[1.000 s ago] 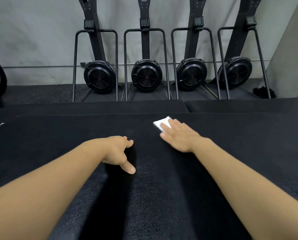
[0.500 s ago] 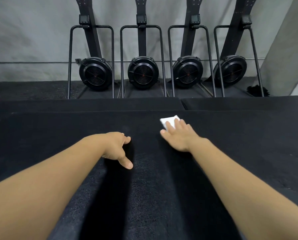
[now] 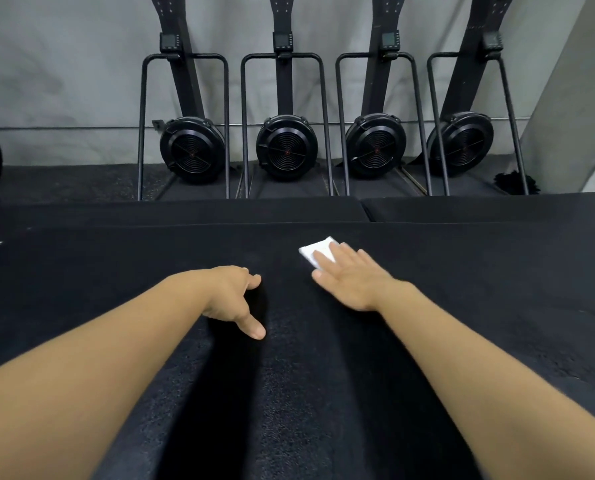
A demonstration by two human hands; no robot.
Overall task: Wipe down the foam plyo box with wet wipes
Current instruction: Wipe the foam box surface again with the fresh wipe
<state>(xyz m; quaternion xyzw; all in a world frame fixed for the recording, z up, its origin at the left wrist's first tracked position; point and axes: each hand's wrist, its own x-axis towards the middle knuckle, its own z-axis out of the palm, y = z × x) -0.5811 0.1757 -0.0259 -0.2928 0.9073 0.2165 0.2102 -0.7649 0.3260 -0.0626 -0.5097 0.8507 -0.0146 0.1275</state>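
Sliding back leftward since a moment ago, the right hand (image 3: pixel 353 282) presses straight, close-set fingers (image 3: pixel 348 261) on the white wipe (image 3: pixel 311 251) atop the black foam box (image 3: pixel 116 271); the wipe's length runs near-left to far-right. The left hand (image 3: pixel 232 296) rests nearby, loosely curled.

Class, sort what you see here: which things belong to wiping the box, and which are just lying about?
For the job: wipe, pressed flat under the right hand; box; left hand, holding nothing.

Lying about: four exercise machines against the wall; dark pads behind the box.
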